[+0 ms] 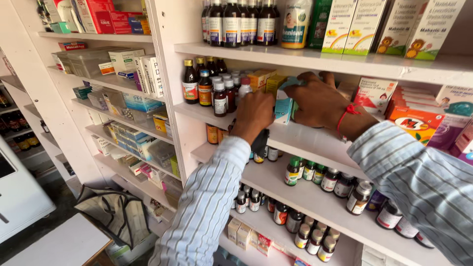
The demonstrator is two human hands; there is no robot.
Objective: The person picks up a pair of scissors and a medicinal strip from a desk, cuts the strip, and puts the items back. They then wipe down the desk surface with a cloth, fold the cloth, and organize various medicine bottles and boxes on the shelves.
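Both my hands reach into a white shelf (315,143) of medicines. My left hand (253,114) is closed around a dark object below the wrist and rests against a light blue carton (284,109). My right hand (320,101), with a red thread at the wrist, grips the same light blue carton from the right and top, fingers curled over it. Yellow and orange cartons (263,79) stand just behind. Dark syrup bottles (204,86) stand to the left of my left hand. What the dark object is cannot be made out.
Upper shelf holds dark bottles (239,22) and green-white cartons (364,24). Orange and red boxes (416,123) sit to the right. Lower shelves carry several small bottles (325,177). A left shelving bay holds boxes and plastic tubs (128,74). A grey bag (116,214) lies on the floor.
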